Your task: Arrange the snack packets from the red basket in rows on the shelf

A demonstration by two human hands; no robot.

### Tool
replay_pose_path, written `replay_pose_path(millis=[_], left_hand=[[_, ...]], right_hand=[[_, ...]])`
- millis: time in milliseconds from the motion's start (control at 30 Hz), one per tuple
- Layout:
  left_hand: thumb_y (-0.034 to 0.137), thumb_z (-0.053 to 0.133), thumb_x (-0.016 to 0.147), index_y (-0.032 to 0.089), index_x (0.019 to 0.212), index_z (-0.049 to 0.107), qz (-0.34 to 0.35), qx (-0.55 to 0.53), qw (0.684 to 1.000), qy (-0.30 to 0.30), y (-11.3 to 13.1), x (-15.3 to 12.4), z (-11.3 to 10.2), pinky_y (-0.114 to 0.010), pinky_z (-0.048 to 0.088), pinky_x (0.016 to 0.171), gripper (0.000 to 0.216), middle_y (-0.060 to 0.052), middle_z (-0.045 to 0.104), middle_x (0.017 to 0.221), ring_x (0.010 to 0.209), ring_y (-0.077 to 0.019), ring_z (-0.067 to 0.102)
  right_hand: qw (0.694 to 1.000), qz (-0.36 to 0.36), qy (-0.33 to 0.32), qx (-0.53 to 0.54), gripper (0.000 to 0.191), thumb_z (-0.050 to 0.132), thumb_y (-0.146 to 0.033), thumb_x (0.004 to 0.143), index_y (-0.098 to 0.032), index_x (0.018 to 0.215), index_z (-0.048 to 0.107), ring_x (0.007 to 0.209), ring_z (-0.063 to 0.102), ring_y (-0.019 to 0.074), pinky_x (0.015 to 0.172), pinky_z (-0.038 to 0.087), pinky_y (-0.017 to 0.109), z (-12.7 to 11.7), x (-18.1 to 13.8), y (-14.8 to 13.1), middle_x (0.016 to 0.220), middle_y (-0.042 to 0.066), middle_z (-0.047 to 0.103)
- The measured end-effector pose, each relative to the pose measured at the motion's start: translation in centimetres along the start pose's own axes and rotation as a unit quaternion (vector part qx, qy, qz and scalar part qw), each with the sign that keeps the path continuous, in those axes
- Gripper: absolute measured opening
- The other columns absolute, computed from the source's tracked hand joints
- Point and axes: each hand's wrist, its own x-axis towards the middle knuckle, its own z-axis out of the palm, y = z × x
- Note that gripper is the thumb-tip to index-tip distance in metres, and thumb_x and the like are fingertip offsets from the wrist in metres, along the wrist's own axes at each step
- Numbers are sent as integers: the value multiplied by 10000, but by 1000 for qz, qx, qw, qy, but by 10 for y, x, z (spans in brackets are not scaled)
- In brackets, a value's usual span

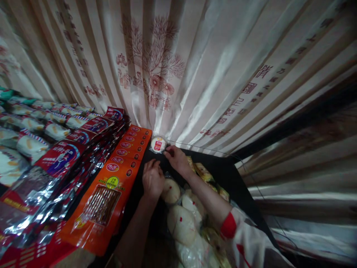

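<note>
A small round white packet point(158, 144) with a red label lies at the back of the black tabletop, by the curtain. At its right edge, my right hand point(178, 160) has thumb and forefinger closed on the clear wrapper. Just in front of the packet is my left hand point(153, 178), its fingers loosely bent and slightly apart, with nothing visible in them. Beneath and between my forearms sit several round pale cakes point(182, 225) in clear wrap, each with a small red mark. My right forearm partly covers some yellowish packets point(205, 172).
Orange packs point(118, 167) overlap in a row at the left, beside dark red packs point(61, 156). Farther left are rows of white packets point(29, 143). A printed, pleated curtain point(164, 63) hangs behind the black tabletop point(241, 186). A thin wire point(258, 188) runs at the right.
</note>
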Motion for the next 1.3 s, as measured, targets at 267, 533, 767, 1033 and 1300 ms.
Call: replay_pose_path(millis=[267,533,767,1033,1300], left_hand=[[96,408,809,154,983,673,-29,-19,999,0,0,-11,-8,-350,482,880,322,-91,675,1029,977,-225,588],[118,413,806,154,938,676,-20,-44,999,8,-6,-24,-17,-343,488,866,296,-89,683,985,942,-220,611],[211,383,877,144,1004,650,-37,-132,989,50,-10,-19,-20,-374,477,922,303,-108,674,1033,998,-217,612],[205,456,847,133,1208,523,-34,-220,975,14,-4,-20,-9,-364,508,904,374,-132,612,1164,1053,-205,599],[122,442,843,164,1194,543,2,-163,982,93,-4,-13,-10,-380,409,1040,368,-124,518,1282,1211,-212,483]], right_hand=[[957,-126,-211,-152,549,588,-491,795,-164,1234,542,1054,553,274,880,422,376,-51,-92,-10,1165,140,604],[942,-133,-241,-194,544,693,-377,678,-166,1166,577,1047,527,296,895,408,401,-38,-108,-24,1158,144,585],[935,96,-246,236,425,650,-365,684,-205,1076,617,910,602,201,807,450,322,-39,-83,-8,1016,38,656],[691,279,-238,623,203,561,-314,796,-151,907,609,640,639,137,627,510,237,-31,-71,-9,753,51,694],[779,261,-154,549,176,690,-278,722,-183,862,642,767,657,148,777,536,314,-11,-58,5,843,33,705]])
